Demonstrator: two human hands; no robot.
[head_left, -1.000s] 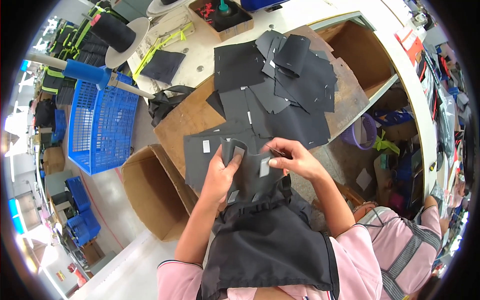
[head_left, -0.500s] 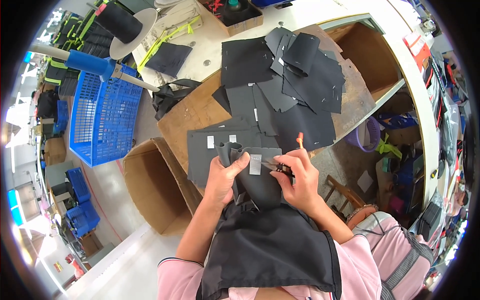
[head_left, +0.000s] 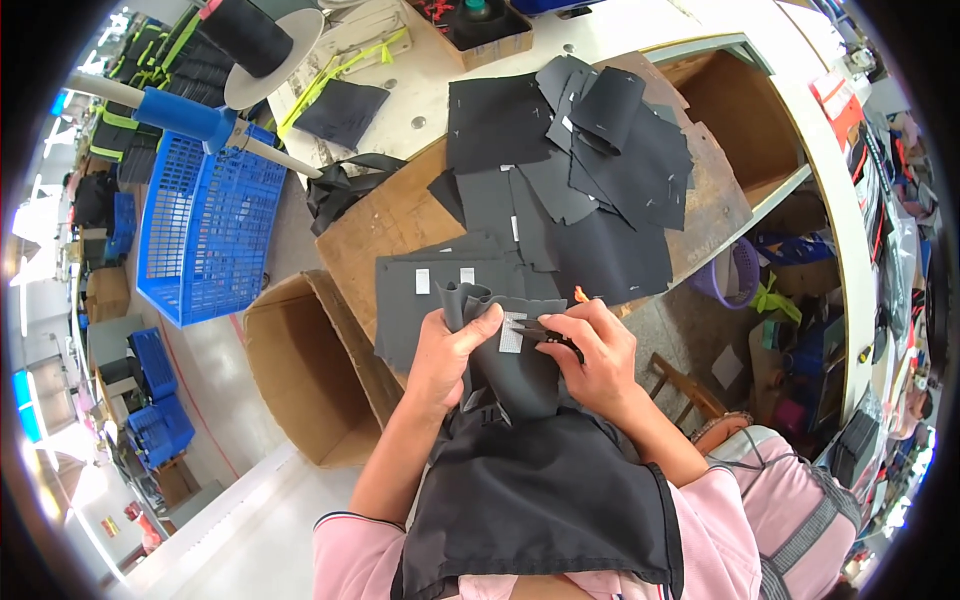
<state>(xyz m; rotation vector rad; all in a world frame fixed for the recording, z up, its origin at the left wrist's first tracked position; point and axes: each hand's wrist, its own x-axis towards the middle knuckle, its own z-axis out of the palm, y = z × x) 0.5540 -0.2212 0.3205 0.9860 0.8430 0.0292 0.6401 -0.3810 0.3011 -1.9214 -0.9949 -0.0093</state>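
A dark grey fabric piece [head_left: 522, 383] is bunched in my left hand [head_left: 440, 362], its thumb pressed on the folds. A white label [head_left: 511, 333] sits on the fabric, just right of that thumb. My right hand [head_left: 598, 360] is closed round black thread snips [head_left: 562, 340]. Their dark blades point left and lie over the label's right part; whether they touch it I cannot tell. A small orange tip [head_left: 581, 294] pokes up beyond my right fingers, and what it belongs to is hidden. Black cloth [head_left: 540, 490] covers my lap.
More dark grey pieces [head_left: 500, 125], some with white labels, lie overlapped on a wooden board [head_left: 385, 225] ahead. An open cardboard box [head_left: 300, 390] stands at the left, with a blue plastic basket [head_left: 205, 225] beyond it. A black thread cone [head_left: 245, 38] is at upper left.
The snips' blades have moved left onto the label. My right hand has turned slightly, and the orange tip has shifted left and lower. My left hand keeps its hold on the fabric.
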